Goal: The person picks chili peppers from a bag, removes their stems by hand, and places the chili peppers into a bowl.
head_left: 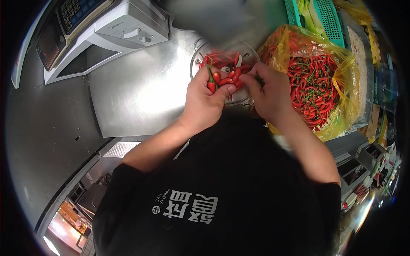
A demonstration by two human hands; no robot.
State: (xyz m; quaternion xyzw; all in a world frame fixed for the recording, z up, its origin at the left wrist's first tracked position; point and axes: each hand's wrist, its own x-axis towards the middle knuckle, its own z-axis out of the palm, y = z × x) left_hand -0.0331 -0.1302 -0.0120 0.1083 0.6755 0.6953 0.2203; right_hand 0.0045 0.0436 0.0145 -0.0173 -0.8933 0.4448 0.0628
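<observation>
Several red chili peppers [224, 79] are bunched in my left hand [204, 100], with the thumb across them. One of them, with a green stem, sticks up beside the index finger; others show pale, stemless ends. My right hand [273, 91] is closed beside them, its thumb and fingertips at the right end of the bunch. Green stems [260, 81] poke out between its fingers. Both hands are over a clear round bowl [193, 70] holding more red chilies, a pale center post and what looks like a blade. My hands hide the bowl's near part.
On the right stands an open yellow plastic bag [348, 94] full of red chilies with green stems. Behind it is a green basket [329, 21] with a pale green vegetable. A white Midea microwave [132, 27] with a scale [64, 34] stands at the back left of the steel counter [124, 94].
</observation>
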